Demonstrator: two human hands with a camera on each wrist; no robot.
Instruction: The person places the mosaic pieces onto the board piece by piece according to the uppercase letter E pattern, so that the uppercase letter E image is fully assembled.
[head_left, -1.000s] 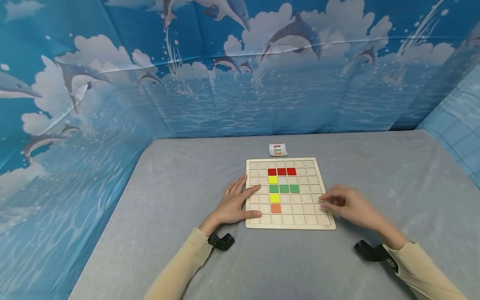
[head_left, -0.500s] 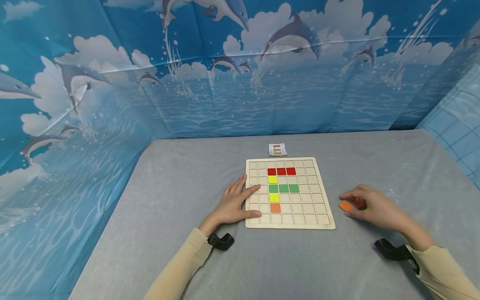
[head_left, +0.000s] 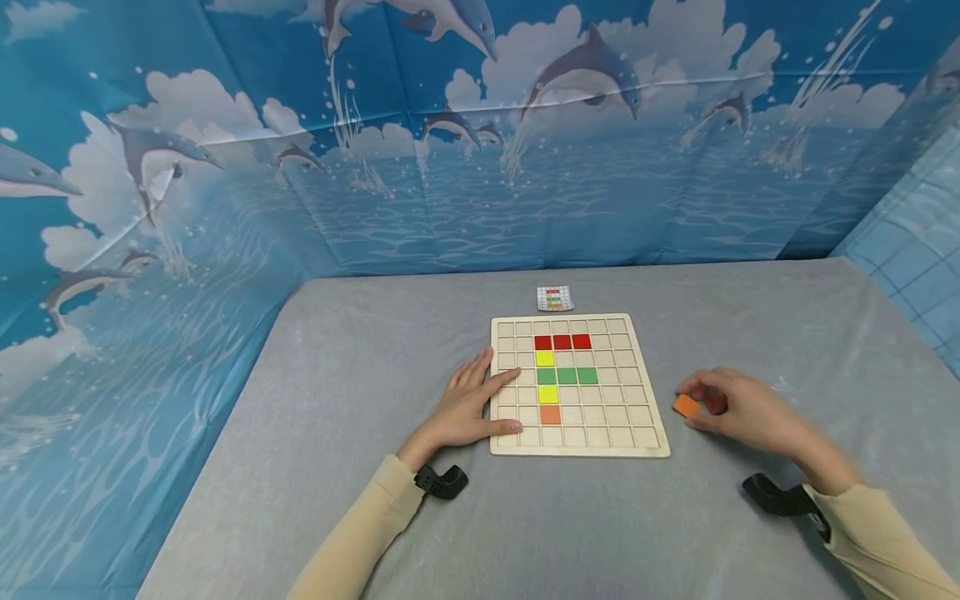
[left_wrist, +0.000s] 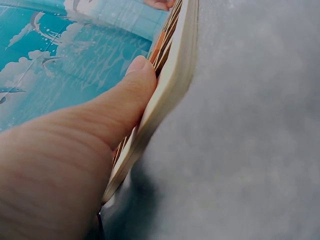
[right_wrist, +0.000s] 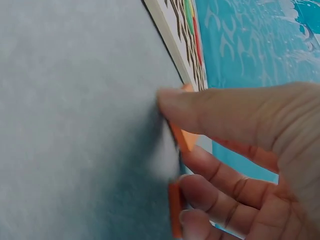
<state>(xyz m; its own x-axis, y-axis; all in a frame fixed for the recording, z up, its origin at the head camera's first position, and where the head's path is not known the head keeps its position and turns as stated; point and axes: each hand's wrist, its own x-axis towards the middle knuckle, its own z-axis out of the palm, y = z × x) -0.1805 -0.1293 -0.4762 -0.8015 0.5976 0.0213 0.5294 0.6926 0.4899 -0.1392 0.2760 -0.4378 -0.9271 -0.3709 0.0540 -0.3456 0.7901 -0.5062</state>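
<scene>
A wooden grid board (head_left: 606,438) lies on the table with coloured square tiles in its cells. Its pattern has a red row (head_left: 562,342), a green row (head_left: 567,376), two yellow tiles and one orange tile (head_left: 550,414). My left hand (head_left: 461,413) rests on the board's left side, fingers spread and straight, thumb on the near left corner area. To the right of the board, my right hand (head_left: 738,414) pinches an orange tile (head_left: 686,406) between thumb and fingers. A second orange piece (right_wrist: 175,210) shows by the lower fingers in the right wrist view; whether they hold it is unclear.
A small card (head_left: 554,298) with a coloured grid pattern lies just behind the board. Grey cloth covers the table (head_left: 360,350). A blue dolphin-print curtain (head_left: 480,208) hangs along the back and left side.
My right hand has moved off the board's right edge to the right, then slightly back left. An orange tile now shows in its fingers. The left hand stays put.
</scene>
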